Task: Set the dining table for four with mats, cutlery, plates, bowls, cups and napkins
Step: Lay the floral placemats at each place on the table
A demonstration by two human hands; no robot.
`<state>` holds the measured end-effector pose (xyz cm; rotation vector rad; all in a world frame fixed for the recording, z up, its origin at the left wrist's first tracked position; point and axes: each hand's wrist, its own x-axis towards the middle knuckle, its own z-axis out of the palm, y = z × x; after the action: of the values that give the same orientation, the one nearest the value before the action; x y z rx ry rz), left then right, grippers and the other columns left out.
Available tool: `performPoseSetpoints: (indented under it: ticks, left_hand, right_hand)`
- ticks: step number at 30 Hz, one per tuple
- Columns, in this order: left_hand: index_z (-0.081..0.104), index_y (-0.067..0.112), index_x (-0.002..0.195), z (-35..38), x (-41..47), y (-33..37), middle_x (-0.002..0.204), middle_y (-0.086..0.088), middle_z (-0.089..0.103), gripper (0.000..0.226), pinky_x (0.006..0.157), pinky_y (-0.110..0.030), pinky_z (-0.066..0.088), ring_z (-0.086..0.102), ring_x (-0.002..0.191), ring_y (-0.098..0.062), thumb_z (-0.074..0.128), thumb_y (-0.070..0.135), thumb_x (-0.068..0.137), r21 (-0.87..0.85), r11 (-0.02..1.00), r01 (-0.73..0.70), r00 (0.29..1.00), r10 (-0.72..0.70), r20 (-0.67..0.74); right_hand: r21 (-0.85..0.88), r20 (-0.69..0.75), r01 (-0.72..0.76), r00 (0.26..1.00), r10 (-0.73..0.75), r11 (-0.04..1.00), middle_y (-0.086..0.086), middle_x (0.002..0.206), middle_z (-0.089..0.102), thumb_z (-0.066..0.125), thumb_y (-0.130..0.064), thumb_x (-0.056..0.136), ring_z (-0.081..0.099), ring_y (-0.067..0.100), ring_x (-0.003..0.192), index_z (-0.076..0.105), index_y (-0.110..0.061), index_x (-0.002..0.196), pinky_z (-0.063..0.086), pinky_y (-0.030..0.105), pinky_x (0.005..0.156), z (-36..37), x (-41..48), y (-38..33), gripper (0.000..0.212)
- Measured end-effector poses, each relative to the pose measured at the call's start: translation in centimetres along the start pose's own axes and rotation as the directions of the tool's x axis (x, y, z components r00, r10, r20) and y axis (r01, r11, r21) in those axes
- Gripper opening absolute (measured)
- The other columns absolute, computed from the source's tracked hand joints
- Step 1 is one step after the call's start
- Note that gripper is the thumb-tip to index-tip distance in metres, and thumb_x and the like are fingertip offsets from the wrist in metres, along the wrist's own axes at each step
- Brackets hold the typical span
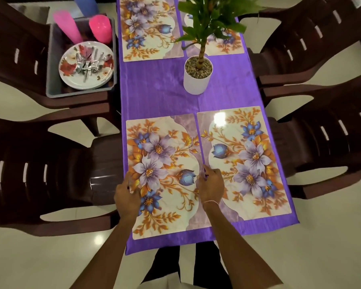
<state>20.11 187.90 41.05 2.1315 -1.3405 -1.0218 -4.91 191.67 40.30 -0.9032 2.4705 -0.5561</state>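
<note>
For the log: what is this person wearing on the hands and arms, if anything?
Both forearms are bare, with no sleeves or gloves in view. The right hand has a thin, pale chain bracelet at the wrist. The left hand and its wrist carry nothing that I can see.

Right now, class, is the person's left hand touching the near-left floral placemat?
Touching. The head view shows the left hand with its fingers curled onto the left edge of the near-left floral placemat, with no gap between them.
</note>
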Motion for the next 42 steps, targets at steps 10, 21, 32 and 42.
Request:
performPoseSetpoints:
  ticks: [10,21,32,42]
  left_hand:
    - [0.062,0.021,0.134,0.9,0.8,-2.0,0.108,-0.017,0.066,0.044,0.085,-0.052,0.06,0.068,0.1,-0.035,0.064,0.045,0.097,0.142,0.989,-0.029,1.0,0.029,0.005]
    - [0.064,0.016,0.133,0.9,1.1,-1.7,0.111,-0.016,0.069,0.041,0.087,-0.046,0.057,0.07,0.103,-0.035,0.069,0.033,0.096,0.091,0.996,-0.021,1.0,0.02,0.006]
    - [0.061,0.017,0.137,1.1,1.6,-2.3,0.114,-0.018,0.067,0.045,0.089,-0.044,0.056,0.068,0.104,-0.037,0.066,0.039,0.097,0.162,0.987,-0.009,1.0,0.006,0.018]
    - [0.055,0.015,0.144,1.3,1.0,-0.9,0.124,-0.025,0.053,0.053,0.095,-0.053,0.055,0.061,0.114,-0.044,0.062,0.042,0.099,0.32,0.947,0.016,1.0,-0.013,-0.012]
  right_hand:
    - [0.065,-0.016,0.021,1.0,-0.02,0.998,0.008,0.1,0.07,0.064,-0.029,0.098,0.065,0.024,0.092,0.076,-0.02,0.118,0.045,0.024,0.075,-0.4,0.3,0.8,0.024]
    - [0.088,-0.004,0.039,0.999,-0.039,0.995,0.008,0.102,0.069,0.064,-0.031,0.1,0.064,0.023,0.093,0.074,-0.02,0.124,0.041,0.023,0.073,-0.4,0.4,1.0,0.028]
    - [0.05,0.003,0.061,0.998,-0.061,0.997,0.008,0.101,0.068,0.065,-0.032,0.1,0.065,0.025,0.094,0.072,-0.022,0.127,0.051,0.028,0.075,0.0,0.5,1.2,0.03]
    - [-0.035,0.026,0.117,0.993,-0.116,0.993,0.01,0.099,0.069,0.062,-0.031,0.101,0.066,0.027,0.092,0.071,-0.023,0.127,0.056,0.033,0.077,-0.2,0.4,1.4,0.028]
